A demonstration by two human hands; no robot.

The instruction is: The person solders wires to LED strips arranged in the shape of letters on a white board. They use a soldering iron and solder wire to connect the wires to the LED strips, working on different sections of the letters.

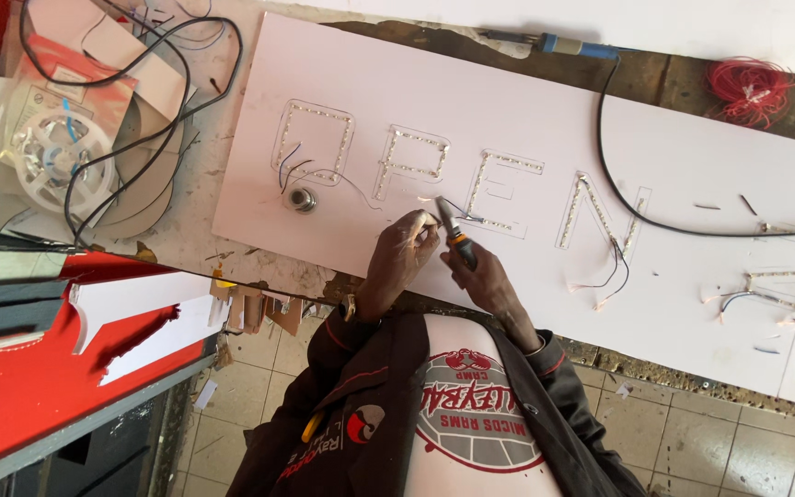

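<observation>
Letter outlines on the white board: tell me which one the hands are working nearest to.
The third outline from the left. Both hands sit just below it, the pliers tip at its lower-left corner. The other three outlines lie farther off.

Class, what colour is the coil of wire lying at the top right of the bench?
Red. The coil of wire shows best in the head view, the only view.

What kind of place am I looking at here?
Probably a sign-making workshop. A white sign board carries letter outlines fitted with LED strips; a soldering iron lies at its far edge, and a reel of LED strip sits beside it. The right hand holds pliers.
</observation>
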